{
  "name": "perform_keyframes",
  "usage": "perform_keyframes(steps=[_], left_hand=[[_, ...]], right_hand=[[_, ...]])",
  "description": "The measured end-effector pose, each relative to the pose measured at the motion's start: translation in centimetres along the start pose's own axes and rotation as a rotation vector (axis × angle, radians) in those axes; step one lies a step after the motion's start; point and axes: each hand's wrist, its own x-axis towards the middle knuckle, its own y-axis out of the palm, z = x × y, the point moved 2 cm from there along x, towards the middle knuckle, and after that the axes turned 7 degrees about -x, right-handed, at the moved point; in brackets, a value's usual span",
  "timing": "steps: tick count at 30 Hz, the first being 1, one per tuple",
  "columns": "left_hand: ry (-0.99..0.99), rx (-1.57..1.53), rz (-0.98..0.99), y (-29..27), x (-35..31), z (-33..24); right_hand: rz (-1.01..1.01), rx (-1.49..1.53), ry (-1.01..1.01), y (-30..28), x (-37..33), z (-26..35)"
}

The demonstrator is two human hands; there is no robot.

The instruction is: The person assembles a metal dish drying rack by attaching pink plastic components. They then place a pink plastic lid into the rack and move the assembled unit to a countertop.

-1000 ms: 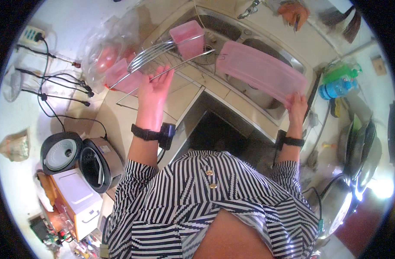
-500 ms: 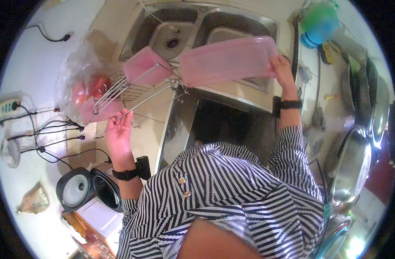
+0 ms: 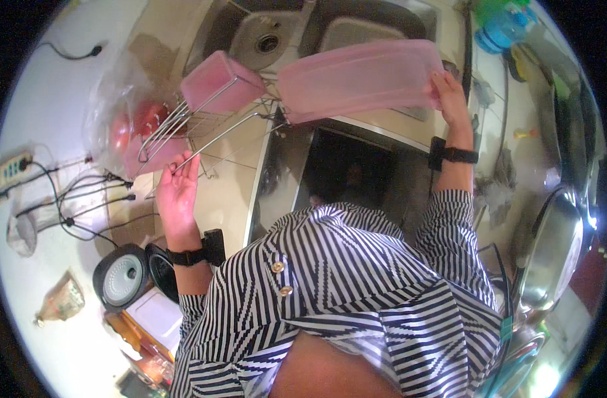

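Note:
My right hand [image 3: 449, 99] grips the right end of a long, shallow pink plastic tray [image 3: 363, 83], which is tilted up in front of the sink. To its left is a metal wire dish rack [image 3: 230, 132], with a square pink plastic holder [image 3: 217, 83] in its frame. My left hand [image 3: 179, 189] has its fingers curled at the rack's near left end, beside a smaller pink plastic piece [image 3: 158, 154]. The fingertips there are partly hidden. Whether the tray touches the rack's right end cannot be told.
A double-bowl sink [image 3: 267, 41] lies beyond the tray. Left of the rack sit a clear plastic bag [image 3: 107, 106] with red things inside, black cables [image 3: 64, 222] and a rice cooker [image 3: 121, 278]. Steel pans [image 3: 552, 249] hang or stand at the right.
The tray and my right hand have shifted slightly up and to the right in view. The whole scene has shifted a little too. Both hands keep their grips.

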Motion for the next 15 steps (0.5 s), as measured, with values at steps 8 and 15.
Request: perform_keyframes(steps=[8, 15], left_hand=[[0.198, 0.679, -0.032, -0.6, -4.6, -2.7], [1.326, 1.989, 0.444, 7.4, -4.6, -7.8]], right_hand=[[-0.029, 0.131, 0.125, 1.3, -1.0, 0.0], [-0.091, 0.130, 0.152, 0.8, 0.0, -0.7]])
